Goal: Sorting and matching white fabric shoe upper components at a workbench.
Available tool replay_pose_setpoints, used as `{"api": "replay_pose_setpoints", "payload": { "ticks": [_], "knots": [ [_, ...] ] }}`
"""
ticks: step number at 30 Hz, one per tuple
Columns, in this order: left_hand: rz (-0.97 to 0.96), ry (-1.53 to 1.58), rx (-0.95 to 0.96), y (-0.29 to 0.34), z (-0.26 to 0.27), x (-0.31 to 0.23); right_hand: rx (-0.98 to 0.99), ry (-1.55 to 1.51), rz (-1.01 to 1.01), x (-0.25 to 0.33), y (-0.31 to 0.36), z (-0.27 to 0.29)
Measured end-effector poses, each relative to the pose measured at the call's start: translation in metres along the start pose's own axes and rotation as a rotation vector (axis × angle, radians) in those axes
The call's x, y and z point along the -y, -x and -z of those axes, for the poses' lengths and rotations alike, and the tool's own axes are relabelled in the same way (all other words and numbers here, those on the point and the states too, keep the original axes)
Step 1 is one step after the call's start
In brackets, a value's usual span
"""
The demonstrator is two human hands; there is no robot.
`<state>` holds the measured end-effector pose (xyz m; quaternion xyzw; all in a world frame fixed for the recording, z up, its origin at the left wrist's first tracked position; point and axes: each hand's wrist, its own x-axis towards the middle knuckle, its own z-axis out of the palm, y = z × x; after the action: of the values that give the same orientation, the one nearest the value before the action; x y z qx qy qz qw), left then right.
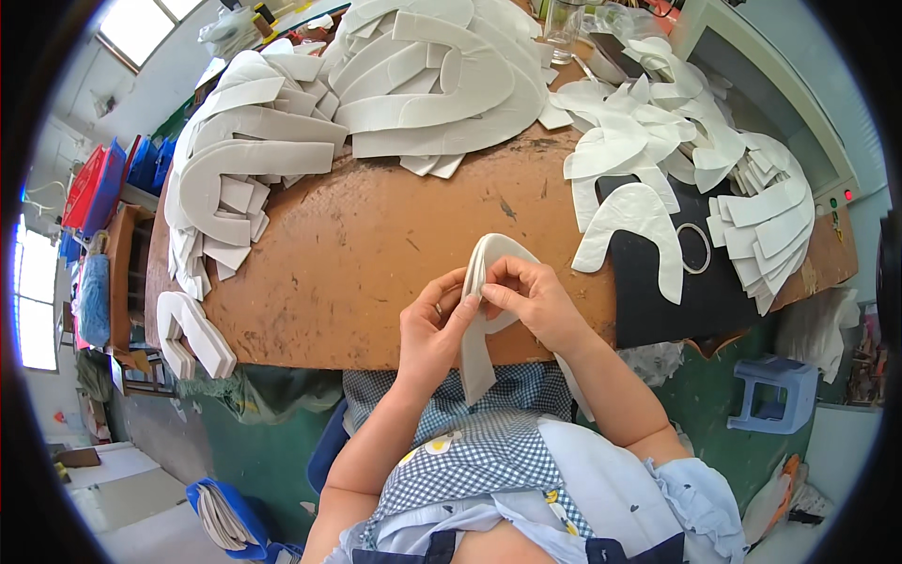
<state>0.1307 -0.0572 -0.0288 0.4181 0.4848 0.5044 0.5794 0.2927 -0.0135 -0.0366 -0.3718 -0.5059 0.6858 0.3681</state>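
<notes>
In front of my body, over the table's near edge, I hold a few white U-shaped padded pieces laid together, their curved end upward and their legs hanging down. My left hand is closed on one side of them, thumb in front. My right hand pinches them near the curve with thumb and fingertips; the other leg passes partly behind my right wrist. Whether they are cloth or foam I cannot tell. Right of my hands, a similar white arch-shaped piece lies flat, partly over a black mat.
Large piles of white U-shaped pieces cover the far side of the brown table. A small stack sits at its left corner, a fanned stack at the right. A white ring rests on the mat. A blue stool stands right.
</notes>
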Motion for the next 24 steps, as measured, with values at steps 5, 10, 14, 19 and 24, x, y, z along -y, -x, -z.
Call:
{"api": "replay_pose_setpoints", "payload": {
  "ticks": [5,10,14,19,24],
  "knots": [
    [-0.038,-0.011,-0.083,0.002,-0.001,-0.002,0.017,-0.012,-0.005,-0.002,-0.001,0.000],
    [-0.108,-0.101,-0.144,0.000,0.006,0.004,0.032,-0.030,-0.012,-0.005,-0.002,0.000],
    [-0.110,-0.101,-0.120,-0.001,0.004,0.005,0.030,-0.041,0.001,-0.003,-0.001,-0.001],
    [0.017,-0.312,-0.003,-0.009,0.015,0.006,0.061,-0.017,0.016,-0.004,0.001,0.007],
    [0.036,-0.135,-0.080,-0.021,0.036,0.011,0.046,-0.291,0.065,-0.006,0.007,0.037]
  ]
}}
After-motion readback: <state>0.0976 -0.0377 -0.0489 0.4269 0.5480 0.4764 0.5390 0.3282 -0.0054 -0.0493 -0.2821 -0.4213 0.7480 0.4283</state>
